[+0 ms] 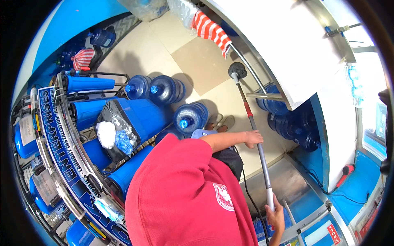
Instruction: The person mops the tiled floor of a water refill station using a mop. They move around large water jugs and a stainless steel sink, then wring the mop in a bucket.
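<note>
A mop (258, 151) with a long grey pole, a red joint and a dark rounded head stretches across the view, its head on the tiled floor. Around the middle of the pole my left hand (253, 138) is closed. Lower down, my right hand (276, 215) grips the white end section of the same pole. My red-sleeved left arm reaches over from the left; most of my right arm is out of view. Close to my shoes (223, 122) stands a blue water bottle (191, 117), with two others, including a large capped water bottle (165, 89), farther off.
Blue filter housings (90, 84) on a metal rack fill the left side. A red-and-white striped cloth (211, 30) hangs from a rail beside the white counter (271, 37). Several water bottles (297, 125) sit under that counter. A dark cable (250, 197) runs down beside my right hand.
</note>
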Demonstrator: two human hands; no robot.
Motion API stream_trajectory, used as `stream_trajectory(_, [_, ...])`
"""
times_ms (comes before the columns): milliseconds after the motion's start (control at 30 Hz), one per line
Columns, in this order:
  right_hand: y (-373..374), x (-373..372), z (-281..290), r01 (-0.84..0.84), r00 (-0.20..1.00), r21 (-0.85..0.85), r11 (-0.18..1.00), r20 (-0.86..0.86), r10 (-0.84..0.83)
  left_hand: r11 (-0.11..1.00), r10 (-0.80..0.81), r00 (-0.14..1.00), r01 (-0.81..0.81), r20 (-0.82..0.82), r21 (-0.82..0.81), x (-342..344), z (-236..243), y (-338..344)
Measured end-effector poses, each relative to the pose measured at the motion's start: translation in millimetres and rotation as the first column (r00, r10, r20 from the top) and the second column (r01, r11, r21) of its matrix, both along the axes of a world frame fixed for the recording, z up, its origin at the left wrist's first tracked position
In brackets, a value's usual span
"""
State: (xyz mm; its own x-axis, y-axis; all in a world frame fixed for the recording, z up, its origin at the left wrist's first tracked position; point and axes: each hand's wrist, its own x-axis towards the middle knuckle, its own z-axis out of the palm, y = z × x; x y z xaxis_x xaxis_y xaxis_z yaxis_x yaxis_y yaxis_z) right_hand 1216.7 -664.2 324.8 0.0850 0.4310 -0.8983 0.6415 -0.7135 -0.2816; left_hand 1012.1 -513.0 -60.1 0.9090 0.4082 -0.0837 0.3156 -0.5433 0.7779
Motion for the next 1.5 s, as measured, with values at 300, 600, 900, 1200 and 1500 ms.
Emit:
stream_trajectory(300, [120,8,-67,-0.240,0.959,0.067,0.969,-0.138,0.247,0.914,0.391,0.831,-0.400,-0.396,0.064,-30,-9,72])
stream_trajectory(600, [205,-151,-228,-0.374,0.861,0.367,0.852,-0.204,0.466,0.779,0.527,0.484,-0.604,-0.699,0.169,-191,36,92])
stream_trajectory(900, [234,-134,-129,-0.693,0.640,0.536,0.482,0.150,0.753,0.739,0.673,0.650,-0.588,-0.353,0.329,-243,63,69])
stream_trajectory(1200, [275,-148,-40,-0.654,0.752,0.163,0.738,0.032,0.659,0.870,0.484,0.874,-0.475,-0.049,0.136,-216,44,147])
stream_trajectory(1500, [380,-314,-7,-0.633,0.768,0.071,0.771,-0.067,0.636,0.638,0.770,0.636,-0.765,-0.057,0.084,-338,18,239])
